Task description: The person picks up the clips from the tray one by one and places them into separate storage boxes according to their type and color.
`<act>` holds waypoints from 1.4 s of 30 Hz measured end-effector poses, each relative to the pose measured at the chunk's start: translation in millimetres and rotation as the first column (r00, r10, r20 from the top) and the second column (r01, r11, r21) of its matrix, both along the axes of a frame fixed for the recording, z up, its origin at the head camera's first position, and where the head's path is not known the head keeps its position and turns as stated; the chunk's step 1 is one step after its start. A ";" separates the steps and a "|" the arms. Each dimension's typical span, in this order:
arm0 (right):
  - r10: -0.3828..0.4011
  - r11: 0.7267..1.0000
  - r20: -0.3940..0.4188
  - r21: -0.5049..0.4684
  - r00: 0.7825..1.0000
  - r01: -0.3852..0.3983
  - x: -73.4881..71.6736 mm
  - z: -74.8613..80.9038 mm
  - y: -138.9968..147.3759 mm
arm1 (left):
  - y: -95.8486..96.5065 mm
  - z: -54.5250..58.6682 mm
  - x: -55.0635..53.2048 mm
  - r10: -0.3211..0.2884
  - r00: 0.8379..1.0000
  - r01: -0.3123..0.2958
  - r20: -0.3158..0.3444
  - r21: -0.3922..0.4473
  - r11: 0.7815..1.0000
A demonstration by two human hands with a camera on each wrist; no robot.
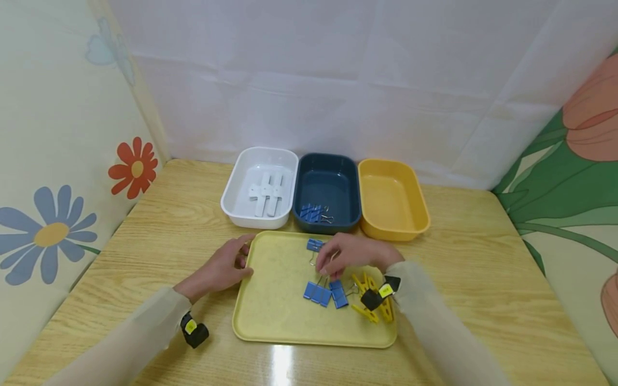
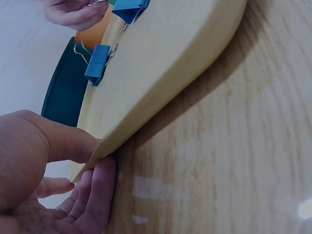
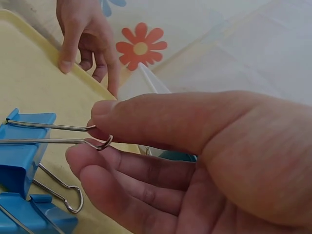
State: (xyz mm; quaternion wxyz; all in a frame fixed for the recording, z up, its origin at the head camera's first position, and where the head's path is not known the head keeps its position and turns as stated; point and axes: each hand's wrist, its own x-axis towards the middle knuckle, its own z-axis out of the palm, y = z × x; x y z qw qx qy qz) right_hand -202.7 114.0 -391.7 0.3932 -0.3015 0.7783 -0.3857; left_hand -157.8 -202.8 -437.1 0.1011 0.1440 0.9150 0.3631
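The right hand (image 1: 340, 254) pinches the wire handle of a blue binder clip (image 3: 29, 152) near the middle of the tray (image 1: 275, 305); the left hand (image 1: 223, 268) grips the tray's left edge by the far corner. With just thin wire between the fingertips, the clip could slip or swing, or snag a neighbouring clip and drag it along. A left-hand tug might spill loose pieces. The wrist camera (image 1: 372, 299) hides some yellow clothespins (image 1: 387, 310) toward the near-right corner. Whether the pinched clip's body touches the tray is unclear.
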 end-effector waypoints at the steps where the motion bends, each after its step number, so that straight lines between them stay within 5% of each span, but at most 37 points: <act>1: 0.001 1.000 0.003 -0.004 1.000 -0.001 0.2 -1.1 -0.3 | 0.1 -0.2 -0.1 0.002 1.000 -0.002 0.004 -0.002 1.000; 10: -0.008 0.998 0.061 -0.058 0.998 0.012 0.5 -11.3 0.0 | 0.1 0.2 -0.5 0.000 1.000 0.000 0.021 -0.007 1.000; 26: -0.129 0.961 0.136 -0.226 0.982 0.158 -1.2 -21.2 12.1 | 0.8 2.8 1.1 -0.005 1.000 0.005 0.010 0.002 1.000; 42: -0.387 0.863 0.194 -0.267 0.901 0.428 2.9 -15.4 13.7 | 0.5 1.5 0.3 -0.003 1.000 0.004 0.011 -0.003 1.000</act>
